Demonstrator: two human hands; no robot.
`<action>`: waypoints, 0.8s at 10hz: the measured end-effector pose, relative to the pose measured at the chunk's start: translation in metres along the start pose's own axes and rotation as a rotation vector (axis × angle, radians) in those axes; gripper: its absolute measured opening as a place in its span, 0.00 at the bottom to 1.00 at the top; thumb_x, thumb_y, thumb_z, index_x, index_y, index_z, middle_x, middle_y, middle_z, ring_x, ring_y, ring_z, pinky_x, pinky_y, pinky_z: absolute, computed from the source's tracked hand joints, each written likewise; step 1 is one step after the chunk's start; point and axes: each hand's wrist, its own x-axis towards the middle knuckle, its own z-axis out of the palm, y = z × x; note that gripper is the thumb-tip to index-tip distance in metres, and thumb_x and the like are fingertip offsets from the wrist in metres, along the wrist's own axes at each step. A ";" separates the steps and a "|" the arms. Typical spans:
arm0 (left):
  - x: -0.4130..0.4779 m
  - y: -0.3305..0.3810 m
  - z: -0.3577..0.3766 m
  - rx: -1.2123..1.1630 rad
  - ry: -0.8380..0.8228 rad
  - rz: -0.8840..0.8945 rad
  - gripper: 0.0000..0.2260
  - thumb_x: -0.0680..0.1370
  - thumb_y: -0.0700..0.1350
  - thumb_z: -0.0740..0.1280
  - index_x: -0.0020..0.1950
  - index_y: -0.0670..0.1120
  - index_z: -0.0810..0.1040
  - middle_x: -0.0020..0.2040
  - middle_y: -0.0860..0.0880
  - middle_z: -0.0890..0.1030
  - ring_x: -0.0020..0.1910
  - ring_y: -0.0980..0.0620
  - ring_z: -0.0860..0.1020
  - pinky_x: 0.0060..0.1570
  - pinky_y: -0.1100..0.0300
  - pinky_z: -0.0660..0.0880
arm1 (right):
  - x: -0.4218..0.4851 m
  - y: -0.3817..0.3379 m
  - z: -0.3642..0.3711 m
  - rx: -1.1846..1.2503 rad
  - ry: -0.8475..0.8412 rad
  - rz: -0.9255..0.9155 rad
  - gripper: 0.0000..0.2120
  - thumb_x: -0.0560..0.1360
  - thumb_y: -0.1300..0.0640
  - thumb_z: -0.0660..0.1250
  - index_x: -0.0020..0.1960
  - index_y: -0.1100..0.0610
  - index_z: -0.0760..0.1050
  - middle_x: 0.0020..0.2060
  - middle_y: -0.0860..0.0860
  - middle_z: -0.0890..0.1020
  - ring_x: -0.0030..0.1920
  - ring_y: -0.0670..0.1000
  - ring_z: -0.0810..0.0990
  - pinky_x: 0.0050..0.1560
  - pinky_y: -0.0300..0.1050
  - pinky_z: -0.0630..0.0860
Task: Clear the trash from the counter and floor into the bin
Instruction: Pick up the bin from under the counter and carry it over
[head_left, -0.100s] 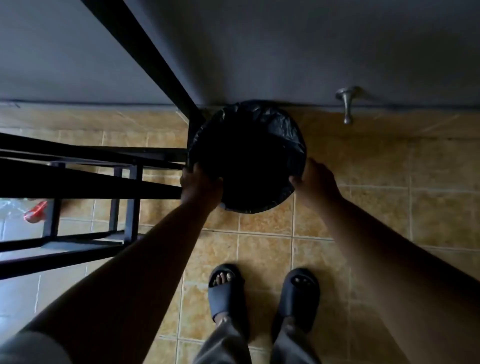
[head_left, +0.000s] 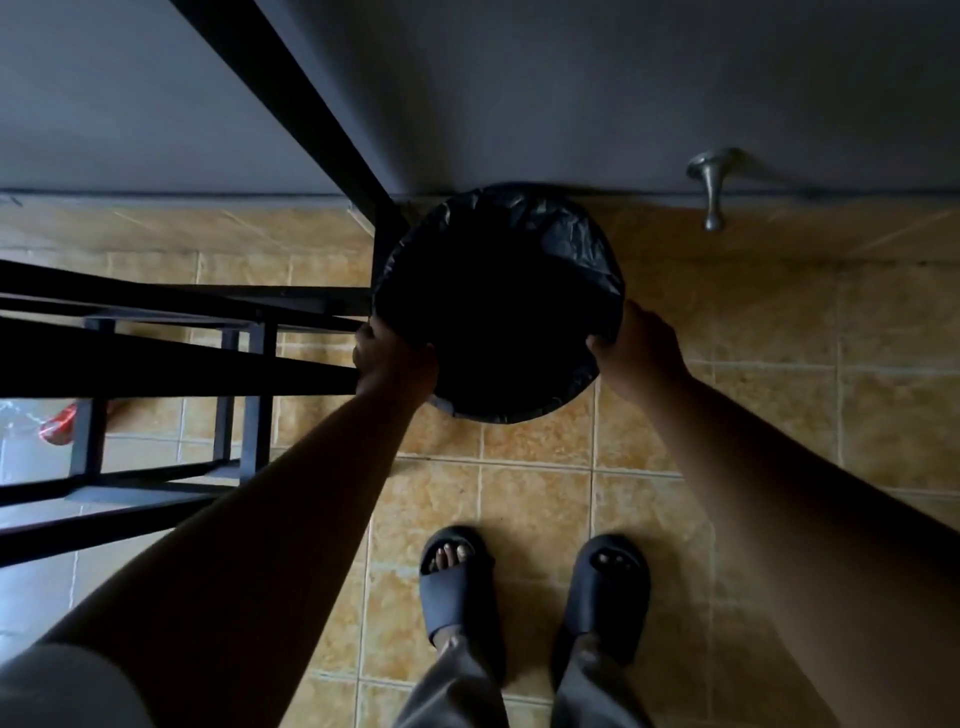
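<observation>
Head view: bin (head_left: 498, 301), lined with a black bag, is sitting on the tiled floor (head_left: 727, 415) against the wall, just right of the black metal frame (head_left: 156, 364). Left hand (head_left: 395, 364) is gripping the rim's near-left edge, right hand (head_left: 636, 345) is gripping the near-right edge, both closed on the liner. Red wrapper (head_left: 60, 423) is lying on the floor far left, behind the frame. Slippered feet (head_left: 457, 582) are standing near the bin.
</observation>
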 end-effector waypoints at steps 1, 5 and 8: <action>0.030 -0.014 0.012 0.056 -0.089 0.020 0.25 0.78 0.47 0.64 0.72 0.38 0.65 0.68 0.36 0.72 0.66 0.37 0.72 0.65 0.46 0.71 | 0.004 0.001 0.009 0.024 0.035 0.007 0.23 0.77 0.56 0.66 0.69 0.61 0.67 0.65 0.60 0.75 0.66 0.62 0.72 0.63 0.51 0.71; -0.055 0.000 -0.047 -0.117 -0.120 -0.077 0.13 0.78 0.43 0.67 0.61 0.39 0.75 0.50 0.42 0.81 0.51 0.41 0.81 0.44 0.52 0.77 | -0.070 0.017 -0.057 0.122 0.056 0.158 0.17 0.73 0.45 0.64 0.51 0.59 0.73 0.43 0.56 0.79 0.44 0.57 0.78 0.35 0.43 0.65; -0.234 0.031 -0.171 -0.413 -0.129 -0.128 0.14 0.75 0.44 0.66 0.56 0.37 0.76 0.50 0.36 0.82 0.51 0.37 0.80 0.43 0.44 0.77 | -0.218 -0.029 -0.225 0.173 0.028 0.187 0.13 0.75 0.56 0.65 0.56 0.63 0.72 0.50 0.61 0.80 0.53 0.62 0.78 0.42 0.44 0.67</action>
